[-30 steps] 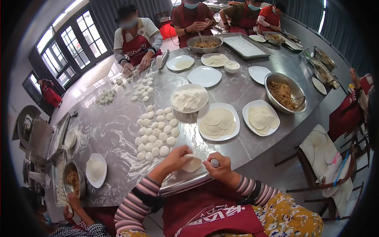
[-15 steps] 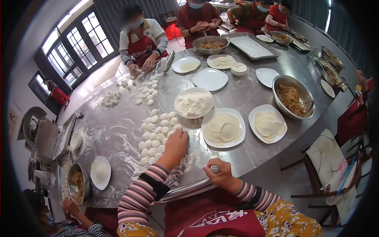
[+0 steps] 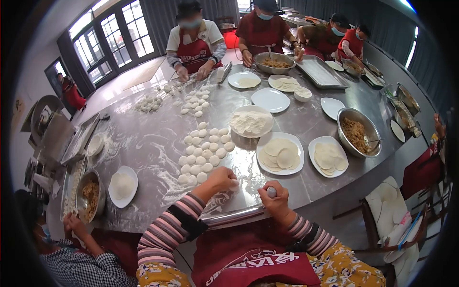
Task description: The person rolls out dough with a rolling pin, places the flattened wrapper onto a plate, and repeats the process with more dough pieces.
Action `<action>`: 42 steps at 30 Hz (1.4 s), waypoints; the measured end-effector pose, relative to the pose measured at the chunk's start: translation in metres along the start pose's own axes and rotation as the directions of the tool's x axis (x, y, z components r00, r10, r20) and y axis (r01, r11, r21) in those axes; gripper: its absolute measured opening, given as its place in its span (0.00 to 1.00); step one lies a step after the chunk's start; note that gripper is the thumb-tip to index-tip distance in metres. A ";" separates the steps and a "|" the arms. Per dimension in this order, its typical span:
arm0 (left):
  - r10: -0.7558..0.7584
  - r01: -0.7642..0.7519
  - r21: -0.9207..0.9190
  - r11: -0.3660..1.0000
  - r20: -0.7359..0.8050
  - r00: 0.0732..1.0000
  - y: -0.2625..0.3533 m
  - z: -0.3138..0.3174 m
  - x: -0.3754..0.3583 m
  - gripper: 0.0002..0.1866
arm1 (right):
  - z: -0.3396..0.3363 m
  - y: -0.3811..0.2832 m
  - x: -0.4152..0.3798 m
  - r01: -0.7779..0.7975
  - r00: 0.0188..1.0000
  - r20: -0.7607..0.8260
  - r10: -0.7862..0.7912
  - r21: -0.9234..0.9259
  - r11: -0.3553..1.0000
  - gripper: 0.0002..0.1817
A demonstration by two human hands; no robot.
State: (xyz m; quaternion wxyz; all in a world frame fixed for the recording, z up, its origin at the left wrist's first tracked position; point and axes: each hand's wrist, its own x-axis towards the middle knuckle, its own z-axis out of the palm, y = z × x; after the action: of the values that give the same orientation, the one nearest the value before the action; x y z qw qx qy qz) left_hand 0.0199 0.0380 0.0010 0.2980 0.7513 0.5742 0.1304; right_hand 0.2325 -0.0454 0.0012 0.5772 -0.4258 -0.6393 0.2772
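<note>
At the grey steel table (image 3: pixel 306 119), the left hand (image 3: pixel 219 181) pinched a small white dough piece (image 3: pixel 234 183); the right hand (image 3: pixel 277 202) clenched a grey rod (image 3: pixel 271 192). Positioning apparently required flat placement.

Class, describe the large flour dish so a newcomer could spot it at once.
On the steel table, find the cluster of small dough rounds. Past its far right corner sits the flour dish, round and heaped with loose white powder, unlike the squarish plate of flat wrappers beside it.
</note>
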 end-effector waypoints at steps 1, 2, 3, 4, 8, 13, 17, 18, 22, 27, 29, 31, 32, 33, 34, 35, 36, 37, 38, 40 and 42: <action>-0.044 0.051 -0.168 0.985 0.047 0.998 -0.003 0.006 -0.011 0.11 | 0.000 0.002 0.001 -0.011 1.000 0.010 0.011 -0.005 1.000 0.08; -0.077 0.106 -0.328 0.939 0.098 0.992 -0.007 0.011 -0.020 0.13 | 0.002 0.005 0.005 -0.004 1.000 0.022 0.004 0.001 1.000 0.08; -0.066 0.082 -0.334 0.939 0.058 0.996 -0.010 0.016 -0.028 0.12 | 0.003 0.008 0.010 0.036 0.999 0.017 -0.035 -0.032 0.999 0.08; -0.082 0.096 -0.340 0.936 0.057 0.995 -0.008 0.018 -0.035 0.12 | 0.007 0.008 0.014 0.068 0.998 0.014 -0.067 -0.065 0.996 0.09; -0.171 0.155 -0.294 0.943 -0.030 0.985 0.004 0.019 -0.048 0.09 | 0.021 -0.005 0.041 0.202 0.979 -0.002 -0.203 -0.067 0.977 0.09; -0.160 0.128 -0.238 0.963 -0.120 0.980 -0.005 0.019 -0.055 0.10 | 0.015 0.037 0.015 -0.083 0.996 0.024 0.082 0.051 0.995 0.10; -0.072 0.063 -0.137 0.989 -0.063 0.995 -0.002 0.020 -0.052 0.09 | 0.033 0.047 0.036 -0.027 0.999 -0.022 0.027 -0.016 0.999 0.10; -0.069 0.062 -0.139 0.988 -0.053 0.996 -0.001 0.019 -0.049 0.09 | 0.037 0.047 0.045 0.013 1.000 0.000 -0.013 -0.078 0.997 0.10; -0.058 0.059 -0.102 0.993 0.013 0.998 0.000 0.013 -0.046 0.08 | 0.035 0.046 0.041 -0.015 1.000 0.006 0.016 -0.056 0.998 0.10; -0.022 0.020 -0.127 0.992 -0.018 1.000 0.000 0.018 -0.060 0.06 | 0.020 0.045 0.015 -0.013 0.998 -0.063 0.011 -0.037 0.999 0.10; 0.019 -0.024 -0.082 0.996 -0.065 0.998 0.007 0.021 -0.060 0.07 | 0.033 0.040 0.034 -0.035 0.998 -0.056 0.029 -0.109 0.993 0.10; 0.041 -0.040 -0.115 0.993 0.004 0.999 0.006 0.018 -0.048 0.06 | 0.040 0.030 0.045 -0.105 0.994 -0.011 0.105 -0.023 0.994 0.10; 0.055 -0.043 -0.158 0.987 0.068 0.996 0.006 0.017 -0.045 0.06 | 0.039 0.020 0.047 -0.185 0.983 0.032 0.183 0.049 0.982 0.09; 0.063 -0.041 -0.192 0.980 0.114 0.991 0.003 0.016 -0.046 0.05 | 0.032 0.031 0.040 -0.035 0.998 0.042 0.038 -0.081 0.996 0.09; 0.063 -0.042 -0.196 0.980 0.102 0.993 -0.001 0.018 -0.049 0.05 | 0.021 0.042 0.028 0.121 0.991 0.075 -0.108 -0.205 0.971 0.09; 0.062 -0.051 -0.195 0.980 0.054 0.997 -0.005 0.022 -0.054 0.05 | 0.013 0.040 0.015 -0.008 0.999 0.037 0.013 -0.123 0.992 0.10; 0.060 -0.058 -0.192 0.980 0.004 0.998 -0.009 0.022 -0.056 0.04 | 0.007 0.043 0.002 0.095 0.995 0.040 -0.089 -0.195 0.976 0.11; 0.043 -0.025 -0.243 0.970 0.071 0.997 -0.005 0.016 -0.062 0.04 | 0.009 0.041 0.006 0.047 0.999 -0.006 -0.048 -0.109 0.993 0.11; 0.036 -0.014 -0.245 0.969 0.085 0.996 -0.003 0.016 -0.065 0.04 | 0.011 0.037 0.003 -0.017 0.998 -0.057 0.015 -0.022 1.000 0.11; 0.048 -0.038 -0.150 0.988 0.064 0.997 0.003 0.013 -0.061 0.05 | 0.026 0.039 0.028 -0.058 0.998 -0.028 0.056 -0.068 0.996 0.10; 0.059 -0.054 -0.123 0.991 0.039 0.997 0.007 0.014 -0.052 0.05 | 0.039 0.032 0.051 0.027 1.000 -0.009 -0.028 -0.089 0.996 0.10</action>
State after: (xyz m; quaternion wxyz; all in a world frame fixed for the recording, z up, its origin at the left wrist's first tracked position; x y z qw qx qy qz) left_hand 0.0174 -0.0160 0.0020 0.3518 0.7502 0.5372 0.1577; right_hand 0.2029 0.0195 -0.0077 0.5649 -0.4437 -0.6536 0.2384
